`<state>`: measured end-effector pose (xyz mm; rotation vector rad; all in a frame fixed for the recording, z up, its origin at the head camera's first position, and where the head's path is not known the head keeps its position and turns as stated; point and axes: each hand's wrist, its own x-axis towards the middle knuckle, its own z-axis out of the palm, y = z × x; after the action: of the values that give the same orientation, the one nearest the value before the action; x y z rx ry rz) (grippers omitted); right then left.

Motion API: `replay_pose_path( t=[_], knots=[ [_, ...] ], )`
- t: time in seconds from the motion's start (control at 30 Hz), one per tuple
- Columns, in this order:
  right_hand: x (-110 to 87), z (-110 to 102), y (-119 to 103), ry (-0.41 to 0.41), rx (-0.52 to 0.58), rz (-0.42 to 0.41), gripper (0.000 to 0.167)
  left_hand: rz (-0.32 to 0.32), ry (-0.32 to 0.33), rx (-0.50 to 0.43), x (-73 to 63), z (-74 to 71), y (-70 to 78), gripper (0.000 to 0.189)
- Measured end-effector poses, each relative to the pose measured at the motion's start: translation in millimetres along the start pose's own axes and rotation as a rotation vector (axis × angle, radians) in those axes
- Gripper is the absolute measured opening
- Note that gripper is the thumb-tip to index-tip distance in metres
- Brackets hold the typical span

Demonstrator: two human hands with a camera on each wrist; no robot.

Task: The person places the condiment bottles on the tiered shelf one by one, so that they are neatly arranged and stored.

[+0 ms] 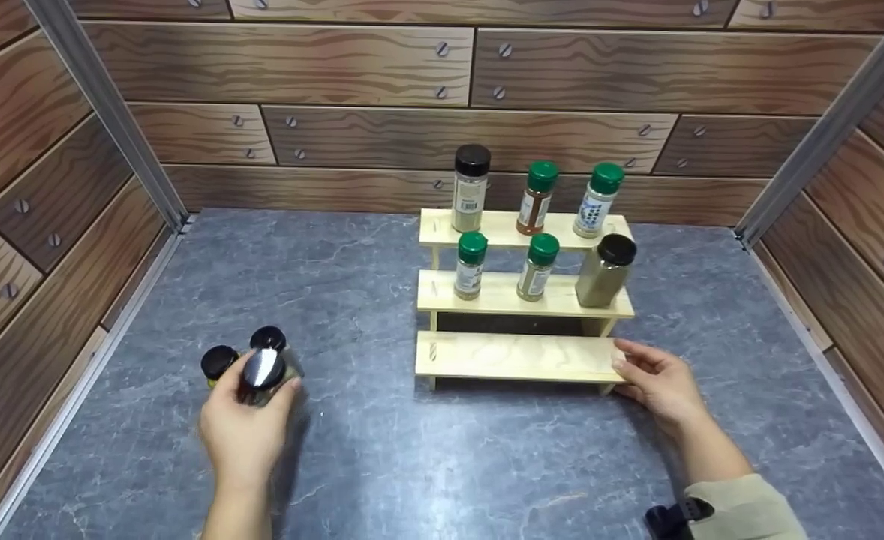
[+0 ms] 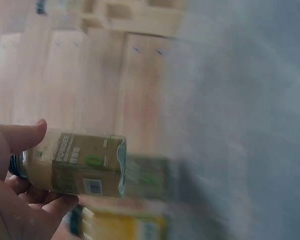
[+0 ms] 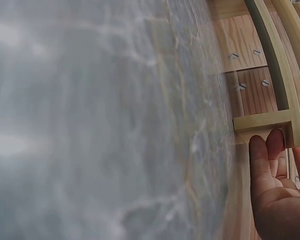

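My left hand (image 1: 243,435) grips a clear spice jar (image 2: 72,165) of brown powder with a black lid, thumb on one side and fingers on the other. In the left wrist view its label reads "POWDER". Just beyond it stand two more black-lidded jars, one with yellow contents (image 2: 125,225) and one with a greenish-brown look (image 2: 147,177). My right hand (image 1: 663,386) pinches the right end of the lowest step of a three-tier wooden spice rack (image 1: 517,356). In the right wrist view, its fingertips (image 3: 259,145) touch the step's end support from below.
Spice jars stand on the rack's upper tiers: a black-lidded one (image 1: 470,191) and two green-lidded ones on top, two green-lidded ones (image 1: 469,266) and a square black-lidded jar (image 1: 603,277) in the middle. Wood-patterned walls (image 1: 382,135) enclose the grey marbled table (image 1: 359,285).
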<state>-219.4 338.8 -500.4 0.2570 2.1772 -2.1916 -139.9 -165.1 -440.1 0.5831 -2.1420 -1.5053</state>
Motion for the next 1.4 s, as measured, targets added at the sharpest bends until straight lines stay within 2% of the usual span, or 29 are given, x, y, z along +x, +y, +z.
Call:
replay_pose_path(
  t=[0.1,0.2,0.3,0.43,0.53,0.6,0.7,0.87,1.0,1.2,1.4],
  knots=[
    [-0.7,-1.0,-1.2,0.0,0.002,-0.002,0.048,0.082,-0.055,-0.047,2.4,8.7,23.9,0.066],
    [-1.2,-0.9,-1.7,-0.002,0.01,-0.001,0.048,0.166,-0.117,-0.116,7.6,23.1,45.4,0.064],
    [-1.7,0.0,-1.6,0.0,0.019,0.0,0.046,0.235,-0.204,-0.168,12.1,39.3,64.0,0.064],
    [-2.1,0.9,-0.9,0.009,0.024,-0.002,0.043,0.311,-0.345,-0.229,12.6,61.7,82.7,0.065],
    [-2.3,0.6,0.1,0.009,0.025,-0.001,0.044,0.357,-0.458,-0.27,11.1,80.1,90.9,0.062],
    [-2.5,0.6,0.6,0.002,0.025,-0.001,0.046,0.372,-0.525,-0.29,10.1,92.2,93.8,0.061],
    [-3.0,1.0,1.0,-0.006,0.026,-0.001,0.049,0.359,-0.61,-0.308,8.3,108.1,94.6,0.061],
    [-2.8,1.5,0.1,0.007,0.028,-0.002,0.05,0.305,-0.694,-0.291,3.7,127.5,90.9,0.063],
    [-2.4,1.9,0.2,0.015,0.024,-0.006,0.05,0.293,-0.734,-0.272,1.0,139.6,84.9,0.061],
    [-3.9,2.9,0.3,0.012,0.035,-0.019,0.05,0.301,-0.763,-0.256,-0.4,153.5,76.5,0.06],
    [-6.0,2.7,0.5,0.025,0.024,-0.001,0.047,0.294,-0.782,-0.17,-1.5,160.8,71.0,0.061]
  ],
)
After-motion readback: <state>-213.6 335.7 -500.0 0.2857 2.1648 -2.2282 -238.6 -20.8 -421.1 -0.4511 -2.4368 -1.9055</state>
